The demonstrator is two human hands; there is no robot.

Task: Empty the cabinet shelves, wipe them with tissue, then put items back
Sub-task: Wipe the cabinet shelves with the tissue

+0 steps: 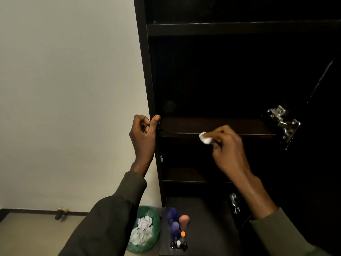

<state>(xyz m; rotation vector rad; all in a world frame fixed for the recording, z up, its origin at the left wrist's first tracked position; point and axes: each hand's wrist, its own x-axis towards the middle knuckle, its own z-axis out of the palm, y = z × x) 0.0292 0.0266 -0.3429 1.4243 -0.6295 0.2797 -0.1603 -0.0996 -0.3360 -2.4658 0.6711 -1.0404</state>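
- Right hand [224,143] is pinching a wadded tissue [204,138] at the middle shelf [239,126] edge, frame centre.
- Left hand [143,132], fingers curled, is bracing the cabinet [147,71] side, holding nothing.
- Bottles [178,228], lower centre, are awaiting return.

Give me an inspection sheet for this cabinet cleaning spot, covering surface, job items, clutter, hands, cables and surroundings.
Surface: dark middle shelf bare; the shelf above and the one below look bare too, though dim.
Job's things: white tissue at the middle shelf's front edge; bottles grouped on the dark bottom surface.
Clutter: green bag holding used tissues, on the floor beside the cabinet.
Hands: right hand pinches the tissue; left hand curled, thumb against the cabinet's left side panel.
Cables: nothing seen.
Surroundings: pale wall; metal hinge at right.
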